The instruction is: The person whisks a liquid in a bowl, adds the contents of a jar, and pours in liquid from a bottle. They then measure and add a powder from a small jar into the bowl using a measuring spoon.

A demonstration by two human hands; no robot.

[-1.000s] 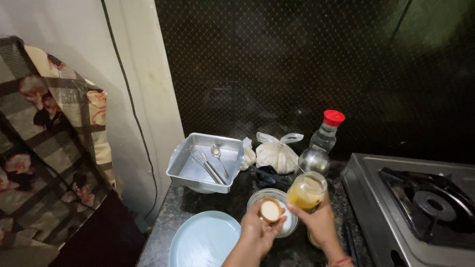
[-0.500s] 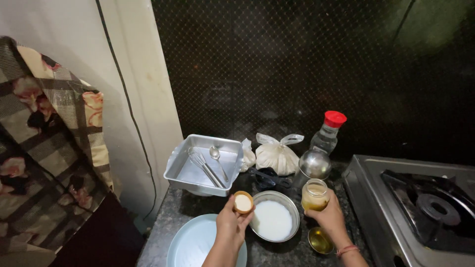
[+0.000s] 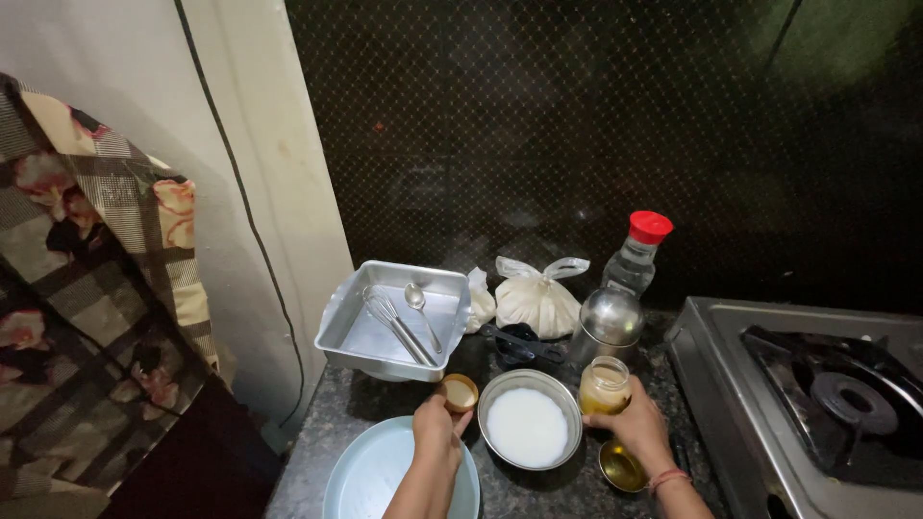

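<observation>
My left hand (image 3: 437, 430) holds a small round cup (image 3: 460, 392) with a yellowish inside, above the counter between the square metal tray (image 3: 338, 332) and the steel bowl (image 3: 567, 444) of white liquid. My right hand (image 3: 639, 430) grips a glass jar (image 3: 604, 385) of yellow liquid standing just right of that bowl. The jar's gold lid (image 3: 621, 465) lies open side up on the counter below my right hand. A pale blue plate (image 3: 361, 476) sits under my left forearm.
The metal tray holds a whisk (image 3: 392, 318) and a spoon (image 3: 421, 308). Behind stand a tied white bag (image 3: 538, 295), a steel pot (image 3: 610, 320), a red-capped bottle (image 3: 639, 252) and black measuring spoons (image 3: 519, 341). A gas stove (image 3: 827, 394) fills the right; patterned cloth (image 3: 87, 288) hangs left.
My left hand has carried the small cup from over the steel bowl leftward, off its rim. My right hand lowered the jar beside the bowl, and the bowl's white contents and the lid now show.
</observation>
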